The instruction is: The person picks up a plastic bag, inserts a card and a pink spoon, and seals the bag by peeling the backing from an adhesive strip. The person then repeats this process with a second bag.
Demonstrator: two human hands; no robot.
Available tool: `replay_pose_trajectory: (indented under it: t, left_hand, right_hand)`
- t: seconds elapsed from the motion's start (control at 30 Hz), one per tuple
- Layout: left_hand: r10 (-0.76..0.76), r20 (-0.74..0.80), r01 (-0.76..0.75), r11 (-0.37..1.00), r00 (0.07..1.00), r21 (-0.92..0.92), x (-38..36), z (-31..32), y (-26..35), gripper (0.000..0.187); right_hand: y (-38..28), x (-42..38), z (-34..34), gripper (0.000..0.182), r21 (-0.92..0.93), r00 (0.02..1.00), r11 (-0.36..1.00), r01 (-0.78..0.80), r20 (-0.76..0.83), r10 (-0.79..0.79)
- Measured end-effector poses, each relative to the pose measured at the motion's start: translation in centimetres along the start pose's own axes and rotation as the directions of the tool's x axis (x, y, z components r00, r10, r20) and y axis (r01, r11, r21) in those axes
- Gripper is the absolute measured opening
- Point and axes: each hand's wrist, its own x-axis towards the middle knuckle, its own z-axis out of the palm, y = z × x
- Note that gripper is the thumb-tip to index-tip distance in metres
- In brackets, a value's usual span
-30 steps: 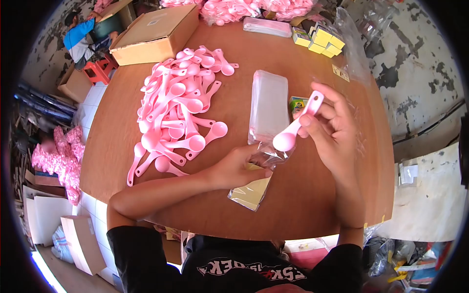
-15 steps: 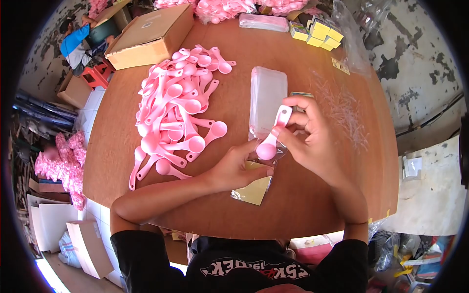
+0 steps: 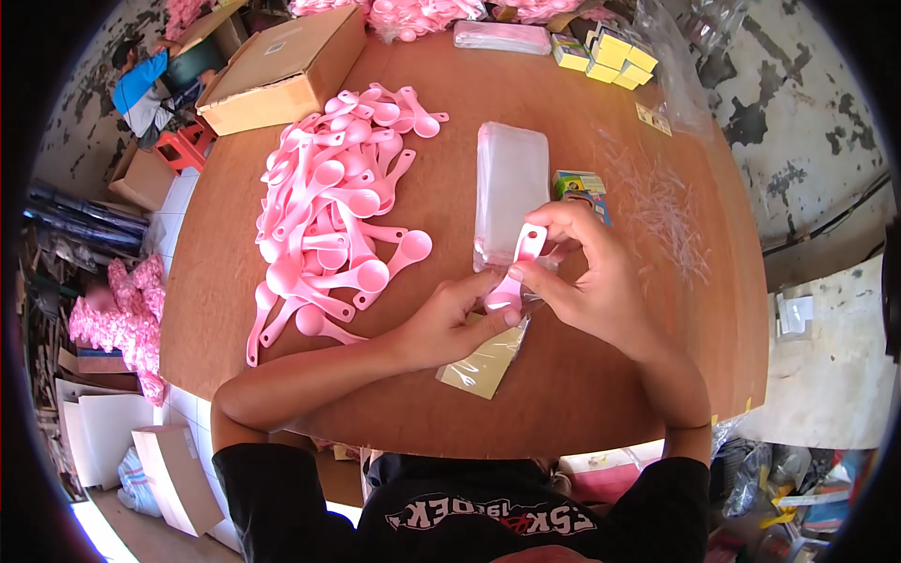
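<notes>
My right hand pinches a pink measuring spoon by its handle, with the bowl end pointing down toward my left hand. The bowl is at the mouth of a clear plastic bag that has a yellow card inside. My left hand grips this bag near its opening, thumb across the front. Left of my hands lies a large heap of pink spoons. Just beyond them is a stack of clear plastic bags, with some printed cards partly hidden behind my right hand.
On the brown table, a cardboard box stands at the far left. Yellow card bundles and another bag pack sit at the back. Thin clear strips lie scattered at right. Another person sits beyond the table's far left.
My right hand has lowered the spoon down and slightly left, bringing its bowl into the bag opening by my left thumb. The printed cards behind the hand show more now.
</notes>
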Motion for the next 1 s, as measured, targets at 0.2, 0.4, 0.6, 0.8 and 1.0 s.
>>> replay_pose_trajectory:
  t: [0.2, 0.4, 0.6, 0.8, 1.0]
  left_hand:
    - [-0.015, 0.015, 0.014, 0.998, 1.000, 0.057, 0.0, -0.1, 0.5, 0.021]
    - [0.013, -0.003, -0.013, 0.996, 1.000, 0.087, 0.0, 0.0, 0.6, 0.020]
    - [0.011, -0.009, -0.011, 1.000, 1.000, 0.021, 0.0, 0.2, -0.3, 0.020]
    - [0.036, 0.012, -0.037, 0.989, 0.999, 0.144, 0.0, 0.1, -0.1, 0.024]
    - [0.064, -0.052, -0.055, 0.986, 0.997, 0.158, -0.2, 0.0, -0.7, 0.025]
  right_hand:
    - [0.2, -0.2, 0.4, 0.039, -0.029, 1.000, 1.000, 0.011, 0.001, -0.011]
    - [0.3, -0.2, 0.8, 0.035, -0.023, 0.998, 0.999, 0.046, -0.035, -0.047]
    - [0.4, -0.3, 1.3, 0.031, -0.041, 0.994, 0.995, 0.096, -0.049, -0.098]
    - [0.9, 0.0, -0.2, 0.021, -0.203, 0.977, 0.959, 0.199, 0.118, -0.178]
    - [1.6, 0.3, 0.2, 0.028, 0.113, 0.985, 0.987, -0.111, 0.145, 0.094]
